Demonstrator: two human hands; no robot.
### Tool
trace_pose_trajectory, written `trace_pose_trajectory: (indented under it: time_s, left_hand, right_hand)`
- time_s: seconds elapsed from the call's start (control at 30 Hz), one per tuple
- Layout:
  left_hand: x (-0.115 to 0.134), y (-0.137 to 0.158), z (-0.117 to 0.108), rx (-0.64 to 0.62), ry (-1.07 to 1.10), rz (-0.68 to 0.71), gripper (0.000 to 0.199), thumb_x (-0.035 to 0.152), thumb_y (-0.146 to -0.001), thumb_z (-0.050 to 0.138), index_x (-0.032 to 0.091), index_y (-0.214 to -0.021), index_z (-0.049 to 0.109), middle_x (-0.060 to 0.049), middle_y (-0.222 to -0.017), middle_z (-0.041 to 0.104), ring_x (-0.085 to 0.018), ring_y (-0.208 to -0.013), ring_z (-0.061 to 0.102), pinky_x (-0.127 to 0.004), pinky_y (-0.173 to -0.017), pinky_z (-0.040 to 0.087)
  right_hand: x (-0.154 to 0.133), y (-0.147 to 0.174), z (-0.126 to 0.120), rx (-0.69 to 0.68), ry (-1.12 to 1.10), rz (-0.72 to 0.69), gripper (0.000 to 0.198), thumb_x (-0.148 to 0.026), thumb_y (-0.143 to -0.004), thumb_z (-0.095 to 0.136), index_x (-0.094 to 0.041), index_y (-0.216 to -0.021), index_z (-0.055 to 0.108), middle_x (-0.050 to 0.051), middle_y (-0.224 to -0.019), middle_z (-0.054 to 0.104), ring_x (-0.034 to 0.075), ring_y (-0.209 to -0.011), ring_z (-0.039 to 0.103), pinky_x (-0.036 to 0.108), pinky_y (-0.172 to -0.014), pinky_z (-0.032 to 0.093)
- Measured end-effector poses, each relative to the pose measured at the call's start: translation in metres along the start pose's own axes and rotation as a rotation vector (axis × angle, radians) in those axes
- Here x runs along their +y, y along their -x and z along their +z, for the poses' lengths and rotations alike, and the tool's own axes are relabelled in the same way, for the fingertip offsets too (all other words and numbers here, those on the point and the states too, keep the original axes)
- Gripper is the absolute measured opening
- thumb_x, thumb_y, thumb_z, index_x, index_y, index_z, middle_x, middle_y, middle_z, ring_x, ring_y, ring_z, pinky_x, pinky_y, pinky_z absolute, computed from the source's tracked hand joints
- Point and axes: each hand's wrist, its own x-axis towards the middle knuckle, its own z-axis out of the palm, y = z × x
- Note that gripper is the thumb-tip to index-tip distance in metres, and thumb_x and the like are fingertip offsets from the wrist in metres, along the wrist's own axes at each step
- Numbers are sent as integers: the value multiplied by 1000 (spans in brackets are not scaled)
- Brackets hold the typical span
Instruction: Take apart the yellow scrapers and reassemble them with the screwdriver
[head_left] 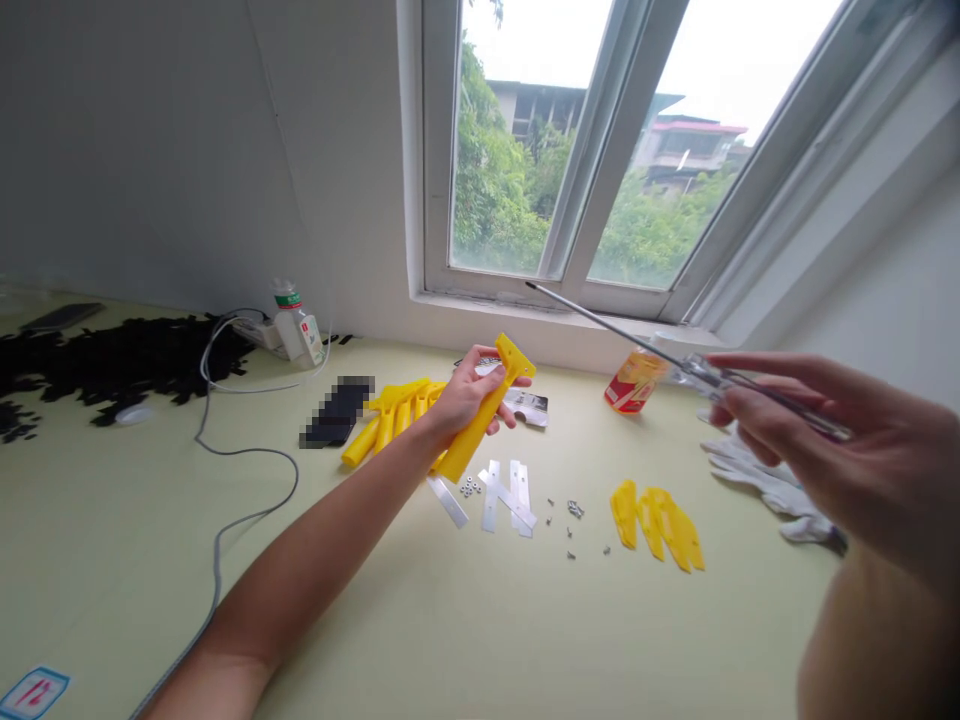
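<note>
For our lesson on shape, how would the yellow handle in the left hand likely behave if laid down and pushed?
The yellow handle is probably stiff, given its straight, thick grip. That rounded grip might roll, but the wider head would likely stop it.

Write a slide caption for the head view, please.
A yellow handle in the left grip and a screwdriver in the right grip, over a table with metal strips, screws and yellow pieces.
</note>
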Motion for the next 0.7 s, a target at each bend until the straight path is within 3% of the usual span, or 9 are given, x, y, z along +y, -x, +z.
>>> trace_pose_trajectory:
  time_s: [0.07,0.17,0.37,0.57,0.7]
  left_hand:
    - [0,0,0,-14,31,14,30,39,-91,60,26,-106,37,-9,-107,67,-14,-49,65,-17,-34,39]
    - [3,0,2,1,47,33,32,39,-90,61,27,-106,37,-8,-104,69,-13,-45,63,-18,-33,37]
    - [6,2,3,-18,93,26,25,35,-92,56,28,-103,35,-7,-104,70,-6,-37,52,-17,-32,33]
    - [3,4,4,-74,71,34,29,41,-91,59,28,-103,35,-6,-106,70,-6,-36,51,-17,-31,33]
    - [3,-1,-4,-36,8,66,33,41,-88,62,27,-103,36,-7,-106,70,-9,-38,56,-17,-31,35]
  right_hand:
    - [3,3,-3,-59,-76,24,36,-47,-73,74,-24,-101,75,3,-68,69,13,-54,57,23,-46,44]
    - [14,4,-12,-190,-14,27,37,-50,-69,75,-23,-93,78,6,-76,73,18,-64,65,25,-52,51]
    - [28,1,-21,-192,50,63,43,-55,-70,73,-21,-97,77,6,-79,74,17,-60,64,24,-46,47]
    - [25,-1,-14,-244,-3,53,42,-53,-74,71,-18,-98,76,7,-79,73,16,-65,63,24,-54,49]
    - [37,-7,-24,-383,78,80,47,-56,-77,67,-19,-107,73,9,-95,73,19,-76,65,25,-57,49]
